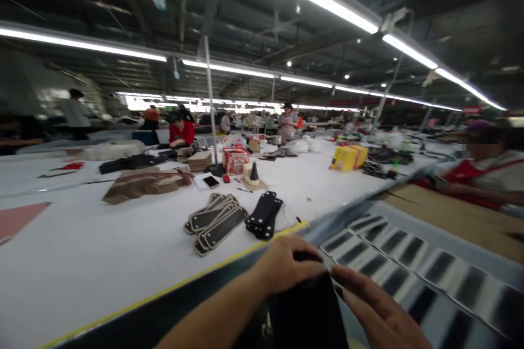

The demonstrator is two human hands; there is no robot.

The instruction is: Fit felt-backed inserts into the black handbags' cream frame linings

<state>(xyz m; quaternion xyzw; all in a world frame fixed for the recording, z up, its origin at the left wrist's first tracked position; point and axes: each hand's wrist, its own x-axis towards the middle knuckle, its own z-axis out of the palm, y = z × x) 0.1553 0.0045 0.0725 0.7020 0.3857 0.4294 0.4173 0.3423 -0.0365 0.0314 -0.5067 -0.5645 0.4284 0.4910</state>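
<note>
A black strip-like piece (307, 313) stands close in front of me, its lower end cut off by the frame. Its top edge is gripped by my left hand (284, 264), with fingers curled over it and the thumb on the near side. Beside the same top corner, my right hand (379, 308) has its fingers stretched out and slightly apart, the fingertips at or very near the edge. Beyond my hands lie stacked black straps with pale borders (223, 226) and a smaller stack of black pieces with metal studs (264, 215).
The white table (102, 272) has a yellow strip (184, 281) along its near edge. On it are a spool cone (254, 173), phone (210, 181), red patterned box (236, 160), brown material (143, 184) and yellow package (349, 157). Rows of dark-and-light pieces (409, 251) lie right, near a co-worker (487, 169).
</note>
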